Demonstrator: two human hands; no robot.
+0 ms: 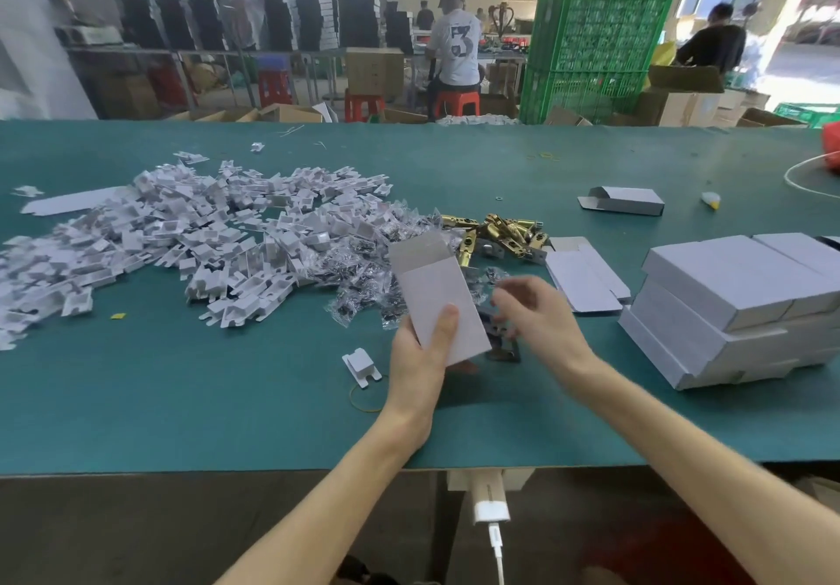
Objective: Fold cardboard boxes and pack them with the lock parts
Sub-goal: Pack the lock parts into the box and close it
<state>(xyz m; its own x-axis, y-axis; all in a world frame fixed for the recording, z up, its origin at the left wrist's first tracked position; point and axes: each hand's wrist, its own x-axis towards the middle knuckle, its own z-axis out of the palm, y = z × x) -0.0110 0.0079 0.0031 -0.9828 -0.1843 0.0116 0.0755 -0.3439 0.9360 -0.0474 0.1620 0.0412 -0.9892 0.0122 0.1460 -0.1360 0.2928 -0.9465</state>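
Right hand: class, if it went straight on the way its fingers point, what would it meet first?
Likely the white box that the left hand holds; depth is unclear.

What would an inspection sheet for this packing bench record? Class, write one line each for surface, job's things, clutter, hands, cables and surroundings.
Surface: green table mat, crowded at left and right.
Job's things: white box, top flap open; brass lock parts heaped behind it; white inserts piled left; small clear bags between; closed boxes stacked right; flat blanks beside them.
Clutter: rubber band; one loose insert.
Hands: left hand grips the white box; right hand beside it, grip unclear.
Cables: white cable below the front edge.
Surroundings: green crates; seated person.
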